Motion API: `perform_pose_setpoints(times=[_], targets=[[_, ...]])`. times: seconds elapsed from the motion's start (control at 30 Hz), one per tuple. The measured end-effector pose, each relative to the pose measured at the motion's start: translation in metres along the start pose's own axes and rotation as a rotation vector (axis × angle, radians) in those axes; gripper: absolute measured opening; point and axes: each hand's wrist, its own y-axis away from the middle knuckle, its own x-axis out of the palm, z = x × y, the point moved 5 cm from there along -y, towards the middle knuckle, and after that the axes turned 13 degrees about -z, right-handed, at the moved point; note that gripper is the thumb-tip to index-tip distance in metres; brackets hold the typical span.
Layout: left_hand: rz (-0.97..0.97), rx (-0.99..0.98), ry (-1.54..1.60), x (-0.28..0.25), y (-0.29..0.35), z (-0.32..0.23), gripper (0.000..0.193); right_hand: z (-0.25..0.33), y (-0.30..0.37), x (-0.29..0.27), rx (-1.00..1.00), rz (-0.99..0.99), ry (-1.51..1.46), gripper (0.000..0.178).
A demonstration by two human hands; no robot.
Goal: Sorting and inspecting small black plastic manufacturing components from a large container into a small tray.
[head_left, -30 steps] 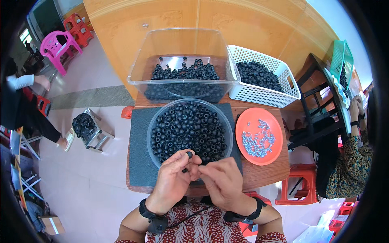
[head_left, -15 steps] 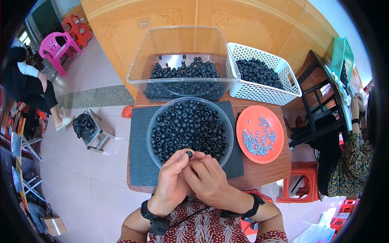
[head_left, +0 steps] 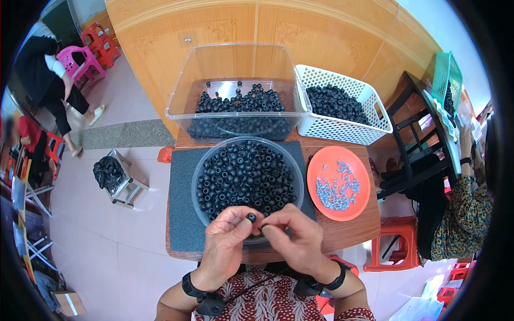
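Note:
My left hand (head_left: 226, 243) is closed in a pinch on a small black hollow plastic piece (head_left: 251, 218), its open end showing between thumb and forefinger. Just to its right, my right hand (head_left: 300, 243) has thumb and forefinger pressed together. A tiny dark thing shows at those fingertips, too small to name. Both hands are over the near rim of a round clear tub (head_left: 301, 187) heaped with similar black pieces (head_left: 243, 174). Right of the tub, an orange plate (head_left: 316, 160) bears many small shiny bluish-silver bits (head_left: 340, 192).
Behind the tub stand a clear plastic bin (head_left: 176, 113) and a white perforated basket (head_left: 342, 131), both holding black pieces. A dark mat (head_left: 182, 214) lies on the wooden table (head_left: 353, 235). A metal stool (head_left: 128, 187) with a black bag is at left; another person (head_left: 460, 224) sits at right.
My hands have drawn slightly apart; the right one has shifted right from the left fingertips. The black piece stays in my left hand. At far left, a person is now upright and walking.

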Motion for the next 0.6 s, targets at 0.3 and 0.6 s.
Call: perform_pose_setpoints(times=[0.3,0.6], targets=[[0.039,-0.142,-0.007,0.002,0.006,0.005,0.026,-0.018,0.002,0.002,0.512,-0.014,-0.574,0.011],[0.083,-0.213,0.061,0.003,0.007,0.008,0.023,-0.024,0.003,-0.006,0.273,0.056,-0.352,0.014]])
